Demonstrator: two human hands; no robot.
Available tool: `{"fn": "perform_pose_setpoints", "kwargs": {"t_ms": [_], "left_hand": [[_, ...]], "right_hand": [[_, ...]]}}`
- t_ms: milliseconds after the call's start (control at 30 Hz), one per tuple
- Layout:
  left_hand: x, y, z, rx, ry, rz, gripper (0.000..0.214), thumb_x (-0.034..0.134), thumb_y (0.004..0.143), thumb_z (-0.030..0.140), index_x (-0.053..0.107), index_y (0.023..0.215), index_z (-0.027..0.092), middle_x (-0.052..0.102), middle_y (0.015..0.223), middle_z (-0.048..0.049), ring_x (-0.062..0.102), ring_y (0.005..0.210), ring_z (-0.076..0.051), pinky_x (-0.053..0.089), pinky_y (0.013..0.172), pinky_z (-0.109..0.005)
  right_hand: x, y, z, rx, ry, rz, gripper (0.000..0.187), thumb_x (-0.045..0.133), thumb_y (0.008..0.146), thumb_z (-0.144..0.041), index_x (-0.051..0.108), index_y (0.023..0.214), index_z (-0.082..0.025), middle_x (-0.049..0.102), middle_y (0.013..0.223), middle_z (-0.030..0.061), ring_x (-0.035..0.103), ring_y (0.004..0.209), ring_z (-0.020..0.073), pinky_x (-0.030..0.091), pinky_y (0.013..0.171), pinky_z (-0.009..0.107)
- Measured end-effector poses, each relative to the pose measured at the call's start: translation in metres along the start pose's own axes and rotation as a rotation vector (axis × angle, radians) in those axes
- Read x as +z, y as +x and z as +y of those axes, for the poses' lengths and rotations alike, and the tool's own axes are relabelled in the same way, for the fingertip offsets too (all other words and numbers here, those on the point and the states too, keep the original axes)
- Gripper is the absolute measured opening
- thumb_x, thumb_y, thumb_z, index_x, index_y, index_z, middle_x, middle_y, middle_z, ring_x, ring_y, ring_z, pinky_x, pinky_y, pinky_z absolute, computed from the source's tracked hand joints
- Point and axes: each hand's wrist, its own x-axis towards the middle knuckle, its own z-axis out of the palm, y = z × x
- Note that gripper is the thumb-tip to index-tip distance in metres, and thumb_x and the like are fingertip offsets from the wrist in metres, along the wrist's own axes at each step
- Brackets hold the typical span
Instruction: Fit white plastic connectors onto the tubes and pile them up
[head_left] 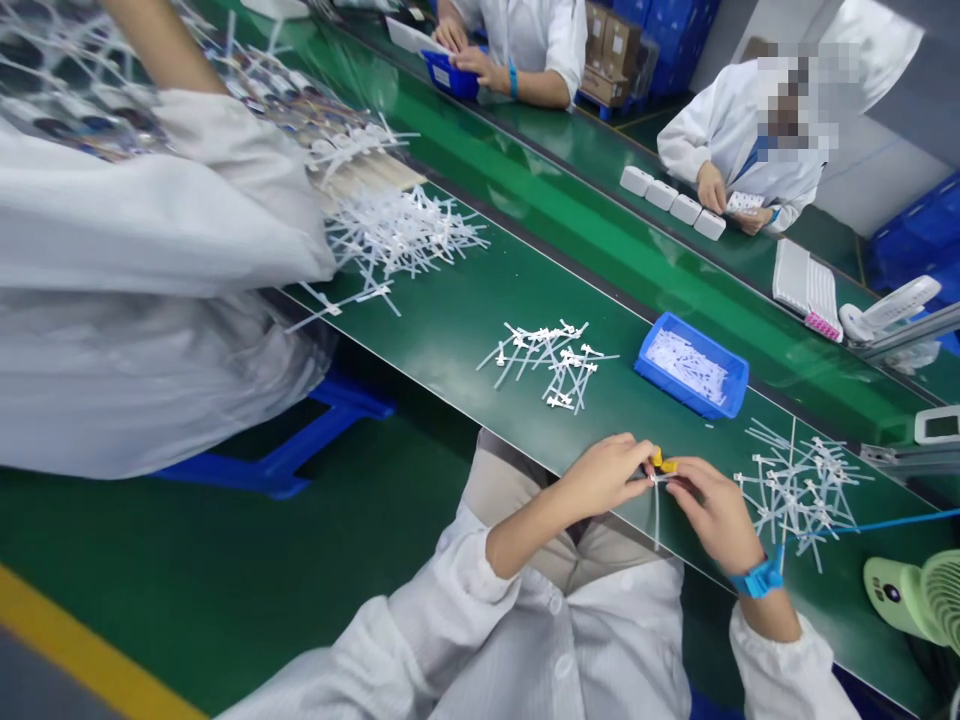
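My left hand (604,472) and my right hand (712,510) meet at the near edge of the green belt (450,320). Both pinch one thin white plastic strip (657,510) that hangs down between them. Small yellow finger cots (663,463) show at the fingertips. A blue wrist strap (759,579) circles my right wrist. A loose pile of white strips (799,485) lies just right of my right hand. Another small pile (553,360) lies ahead of my left hand.
A blue bin (694,370) with white parts sits on the belt beyond my hands. A bigger heap of strips (397,235) lies at the left by a co-worker's white sleeve (150,220). Two more people work across the far belt. A green fan (915,600) stands at right.
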Motion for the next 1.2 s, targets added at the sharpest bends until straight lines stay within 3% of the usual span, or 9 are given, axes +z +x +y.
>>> {"fn": "perform_pose_setpoints", "kwargs": {"t_ms": [133, 233, 367, 467, 767, 1200], "left_hand": [[-0.002, 0.001, 0.003, -0.046, -0.112, 0.074, 0.030, 0.075, 0.096, 0.015, 0.064, 0.123, 0.022, 0.075, 0.107, -0.0015, 0.066, 0.102, -0.022, 0.050, 0.091, -0.031], [-0.004, 0.001, 0.005, -0.103, -0.223, 0.143, 0.027, 0.071, 0.096, 0.017, 0.067, 0.122, 0.022, 0.074, 0.103, -0.0009, 0.064, 0.092, -0.018, 0.049, 0.085, -0.028], [-0.007, -0.001, 0.006, -0.161, -0.288, 0.179, 0.016, 0.070, 0.095, 0.022, 0.071, 0.111, 0.019, 0.072, 0.096, -0.0016, 0.062, 0.082, -0.016, 0.048, 0.077, -0.026], [-0.007, -0.005, 0.007, -0.145, -0.246, 0.179, 0.009, 0.072, 0.097, 0.024, 0.072, 0.102, 0.018, 0.072, 0.094, -0.0029, 0.062, 0.080, -0.016, 0.048, 0.075, -0.026], [-0.011, -0.011, 0.009, -0.037, -0.151, 0.193, 0.006, 0.072, 0.103, 0.024, 0.074, 0.099, 0.020, 0.077, 0.098, -0.0046, 0.071, 0.088, -0.018, 0.052, 0.080, -0.026], [-0.011, -0.014, 0.007, -0.075, -0.145, 0.230, 0.012, 0.075, 0.102, 0.021, 0.077, 0.091, 0.021, 0.079, 0.093, -0.0016, 0.074, 0.085, -0.017, 0.055, 0.083, -0.025]], "right_hand": [[0.015, -0.013, 0.010, 0.200, 0.285, 0.355, 0.029, 0.069, 0.103, -0.045, 0.072, 0.122, -0.024, 0.075, 0.126, 0.0138, 0.077, 0.107, 0.0280, 0.065, 0.097, 0.046], [0.041, -0.013, 0.006, 0.321, 0.523, 0.483, 0.037, 0.075, 0.098, -0.051, 0.069, 0.121, -0.022, 0.079, 0.111, 0.0123, 0.079, 0.091, 0.0261, 0.068, 0.088, 0.045], [0.074, -0.001, -0.009, 0.317, 0.818, 0.451, 0.040, 0.077, 0.096, -0.054, 0.067, 0.118, -0.023, 0.080, 0.099, 0.0085, 0.078, 0.082, 0.0239, 0.069, 0.080, 0.042], [0.085, 0.004, -0.015, 0.310, 0.897, 0.465, 0.041, 0.078, 0.094, -0.058, 0.068, 0.113, -0.023, 0.079, 0.091, 0.0063, 0.077, 0.078, 0.0233, 0.069, 0.079, 0.041], [0.084, 0.000, -0.018, 0.372, 0.904, 0.421, 0.039, 0.077, 0.095, -0.060, 0.076, 0.101, -0.022, 0.080, 0.092, 0.0058, 0.077, 0.081, 0.0207, 0.067, 0.081, 0.035], [0.087, -0.004, -0.015, 0.434, 0.815, 0.405, 0.023, 0.074, 0.096, -0.044, 0.079, 0.092, -0.021, 0.079, 0.083, 0.0033, 0.076, 0.077, 0.0192, 0.061, 0.076, 0.031]]}}
